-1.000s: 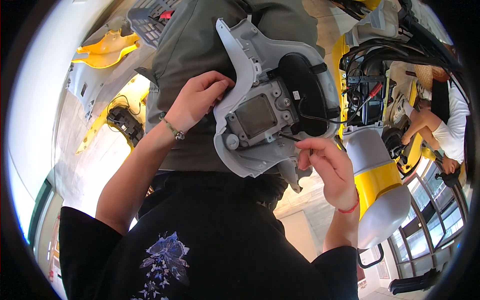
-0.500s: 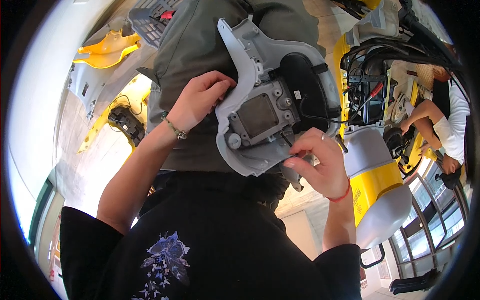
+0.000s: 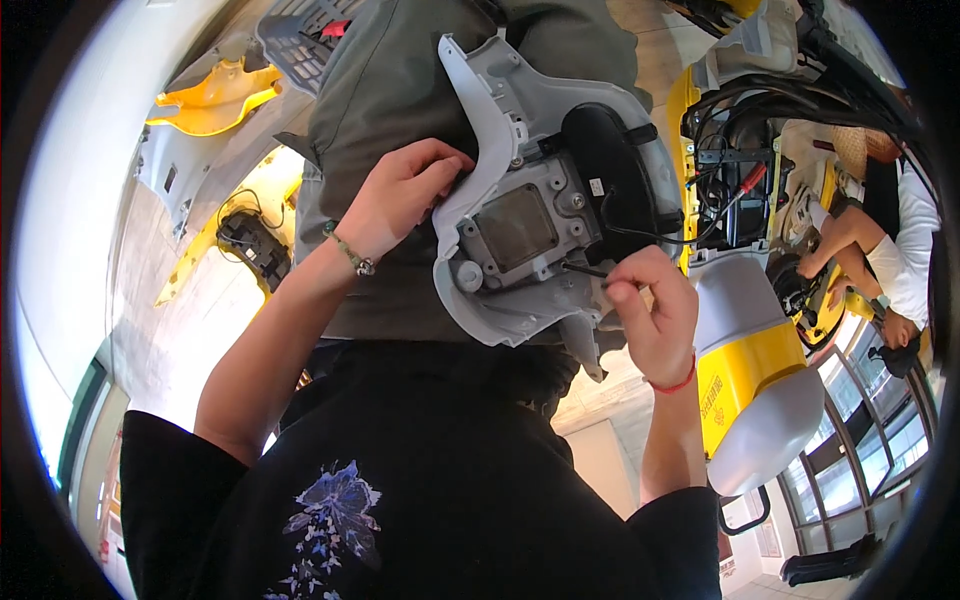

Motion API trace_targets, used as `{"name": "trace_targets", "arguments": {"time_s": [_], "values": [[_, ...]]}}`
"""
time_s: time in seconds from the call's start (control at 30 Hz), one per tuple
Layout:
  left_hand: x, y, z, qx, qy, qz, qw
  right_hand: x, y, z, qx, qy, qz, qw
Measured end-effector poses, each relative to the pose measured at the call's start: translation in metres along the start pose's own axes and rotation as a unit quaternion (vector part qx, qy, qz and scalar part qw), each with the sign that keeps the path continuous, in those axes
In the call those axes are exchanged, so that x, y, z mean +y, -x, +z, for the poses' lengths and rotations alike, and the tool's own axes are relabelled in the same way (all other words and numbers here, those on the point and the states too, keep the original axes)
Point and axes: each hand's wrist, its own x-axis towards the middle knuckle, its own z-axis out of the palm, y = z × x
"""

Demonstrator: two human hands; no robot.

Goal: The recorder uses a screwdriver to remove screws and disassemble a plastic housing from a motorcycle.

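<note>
A light grey moulded scooter panel [image 3: 590, 85] lies on my lap with its inner side up. A square frame with a dark window [image 3: 516, 228] sits in it, beside a black rounded headlight-like unit [image 3: 603, 160]. My left hand [image 3: 408, 195] is closed at the panel's left edge, its fingertips partly hidden there. At the lower right, my right hand [image 3: 652, 300] pinches a thin black cable-like piece [image 3: 583, 268] between thumb and forefinger. The piece's other end meets the panel just below the square frame.
A yellow-and-grey scooter body [image 3: 750, 380] with exposed black cables and a red-handled tool [image 3: 752, 178] stands at right. Yellow panels [image 3: 215, 98] and a grey basket [image 3: 300, 45] lie at left. Another person [image 3: 905, 230] works at far right.
My right hand has moved right and slightly up, drawing the black piece out to the side. My left hand stays at the panel's edge.
</note>
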Motion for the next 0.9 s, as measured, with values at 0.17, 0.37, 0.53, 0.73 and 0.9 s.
{"name": "trace_targets", "arguments": {"time_s": [0.17, 0.37, 0.53, 0.73, 0.9], "values": [[-0.002, -0.001, -0.001, 0.001, 0.001, -0.005, 1.0, -0.016, -0.01, 0.009, 0.021, 0.024, 0.058, 0.998], [-0.001, 0.0, -0.002, -0.008, 0.009, 0.001, 1.0, -0.02, -0.014, 0.007, -0.038, 0.073, 0.085, 0.993], [-0.002, 0.0, -0.003, -0.006, 0.011, -0.012, 1.0, -0.033, -0.018, 0.004, -0.004, -0.026, 0.228, 0.973], [-0.001, 0.0, -0.003, -0.001, 0.006, -0.003, 1.0, -0.029, -0.013, 0.0, 0.008, -0.262, 0.348, 0.9], [0.001, 0.0, -0.002, -0.007, 0.007, -0.008, 1.0, -0.015, -0.001, -0.001, -0.017, -0.139, 0.136, 0.981]]}}
